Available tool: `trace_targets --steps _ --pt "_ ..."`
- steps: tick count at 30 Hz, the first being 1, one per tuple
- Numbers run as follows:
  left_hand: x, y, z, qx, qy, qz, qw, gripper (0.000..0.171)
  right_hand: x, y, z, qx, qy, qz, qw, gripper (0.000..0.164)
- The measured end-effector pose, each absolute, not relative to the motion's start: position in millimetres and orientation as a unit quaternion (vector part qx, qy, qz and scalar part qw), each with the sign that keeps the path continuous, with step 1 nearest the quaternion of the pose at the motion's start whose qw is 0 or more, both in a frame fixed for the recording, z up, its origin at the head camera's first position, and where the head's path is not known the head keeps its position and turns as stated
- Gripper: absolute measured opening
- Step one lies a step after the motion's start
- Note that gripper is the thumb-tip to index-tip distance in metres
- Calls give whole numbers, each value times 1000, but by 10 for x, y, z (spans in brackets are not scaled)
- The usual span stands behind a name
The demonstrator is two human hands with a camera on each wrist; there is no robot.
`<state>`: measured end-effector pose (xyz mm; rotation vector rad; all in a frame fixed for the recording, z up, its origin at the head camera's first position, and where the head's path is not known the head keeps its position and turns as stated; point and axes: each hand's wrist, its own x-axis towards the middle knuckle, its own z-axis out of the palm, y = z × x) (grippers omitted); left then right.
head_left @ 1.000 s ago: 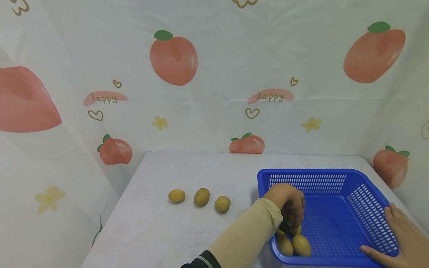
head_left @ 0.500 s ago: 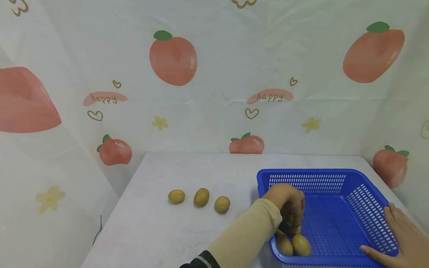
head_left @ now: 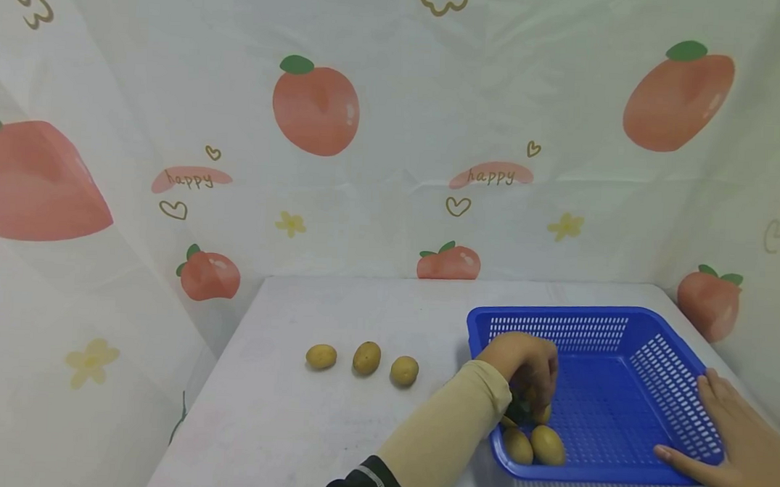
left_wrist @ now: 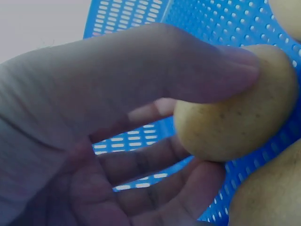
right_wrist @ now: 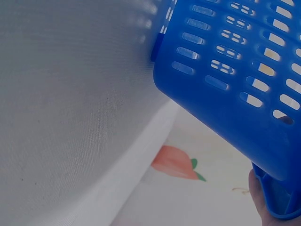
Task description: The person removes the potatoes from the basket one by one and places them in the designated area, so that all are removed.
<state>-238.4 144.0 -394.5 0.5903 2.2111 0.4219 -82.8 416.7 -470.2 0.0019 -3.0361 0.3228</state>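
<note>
Inside the left end of the blue plastic basket, my left hand pinches a potato, thumb on top and fingers below. Right at its side in the left wrist view is another potato. The head view shows two potatoes, one in the basket's front left corner and one beside it; more are partly hidden under the hand. My right hand rests on the basket's right front corner, fingers straight along the right rim and thumb spread over the front rim.
Three potatoes lie on the white table left of the basket: a left one, a middle one and a right one. A printed cloth with peaches hangs behind and along the sides.
My left hand has shifted very slightly to the right inside the basket. The right hand, the basket and the potatoes on the table look unmoved.
</note>
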Motion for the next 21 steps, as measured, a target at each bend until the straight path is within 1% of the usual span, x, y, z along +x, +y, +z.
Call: trace_targets --steps 5,9,21 --pt "-2392 1408 -3915 245 874 185 376 24 -847 4200 -4732 7 -993 104 56 134" --pt "-2399 1368 -3889 252 874 203 363 24 -853 4219 -4746 4 -993 103 53 134" --pt "-2409 1341 -3802 332 865 234 294 24 -839 4201 -4746 1 -994 101 53 133"
